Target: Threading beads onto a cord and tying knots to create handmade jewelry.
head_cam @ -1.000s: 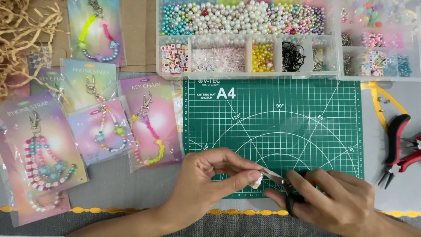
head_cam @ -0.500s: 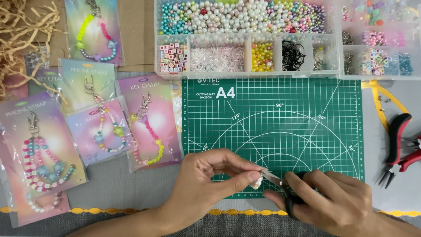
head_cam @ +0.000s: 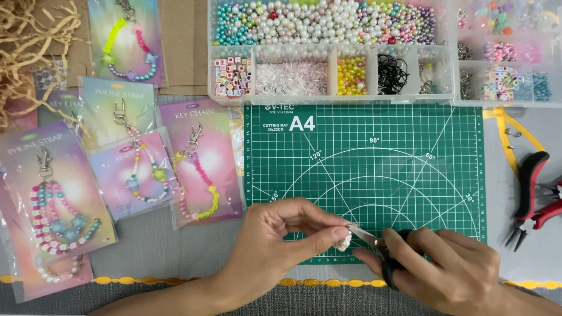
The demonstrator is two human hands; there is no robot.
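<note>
Left hand (head_cam: 275,246) pinches the bead (head_cam: 344,241) steady over the mat (head_cam: 410,175) while right hand (head_cam: 451,275), closed on scissors (head_cam: 380,248), keeps blades close to it.

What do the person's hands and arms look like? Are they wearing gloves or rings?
Both are bare. The left hand has no glove, ring, watch or sleeve showing, and the forearm is uncovered. The right hand is also gloveless and ringless, with short plain nails.

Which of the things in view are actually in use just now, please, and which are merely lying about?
In use: left hand, small pale bead, right hand, black-handled scissors, green cutting mat.
Lying about: red pliers, bead boxes, packaged bead straps, paper shreds.
</note>
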